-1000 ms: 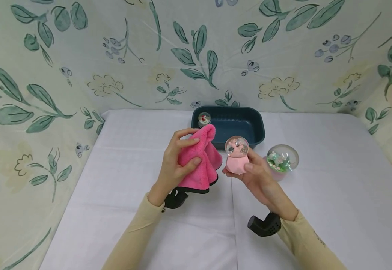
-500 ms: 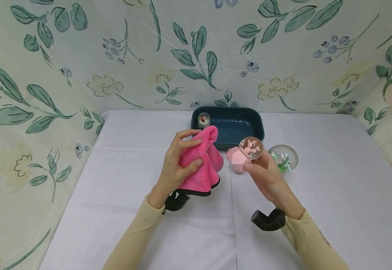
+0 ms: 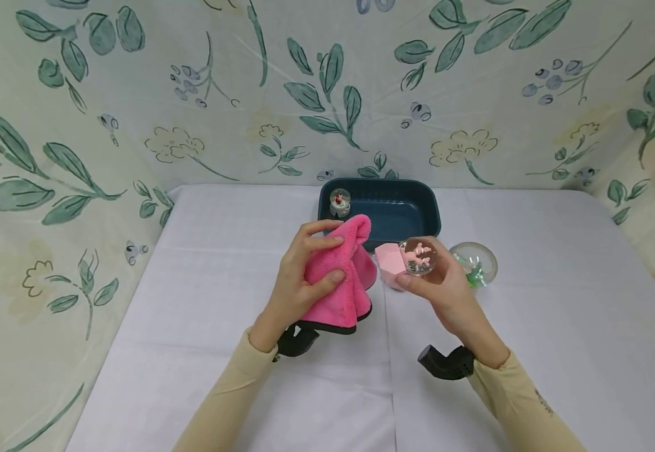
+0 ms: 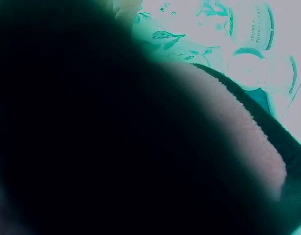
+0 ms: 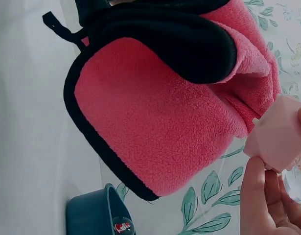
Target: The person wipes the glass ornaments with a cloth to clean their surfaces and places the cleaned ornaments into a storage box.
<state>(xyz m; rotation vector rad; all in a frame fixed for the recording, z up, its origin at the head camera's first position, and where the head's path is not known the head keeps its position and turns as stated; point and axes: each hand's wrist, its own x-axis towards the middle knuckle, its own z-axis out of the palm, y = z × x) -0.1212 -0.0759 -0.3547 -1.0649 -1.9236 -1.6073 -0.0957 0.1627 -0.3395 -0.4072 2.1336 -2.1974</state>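
Note:
My left hand (image 3: 299,270) grips a folded pink cloth (image 3: 335,289) with black edging, its thumb in front and fingers over the top. To the right, my right hand (image 3: 446,282) holds a small snow globe (image 3: 418,256) by thumb and fingers. The globe lies tipped on its side, its faceted pink base (image 3: 391,265) pointing left toward the cloth. In the right wrist view the pink base (image 5: 277,134) shows close beside the cloth (image 5: 150,112), fingertips under it. The cloth's dark, blurred bulk fills most of the left wrist view.
A dark blue tray (image 3: 401,216) stands at the back of the white-covered table (image 3: 203,263), with a small snow globe (image 3: 340,203) inside its left end. Behind my right hand stands a larger snow globe (image 3: 477,263) with green contents. A floral curtain (image 3: 237,94) hangs behind.
My right hand has turned the small snow globe from upright onto its side, dome to the right. My left hand and the cloth have shifted slightly right and down.

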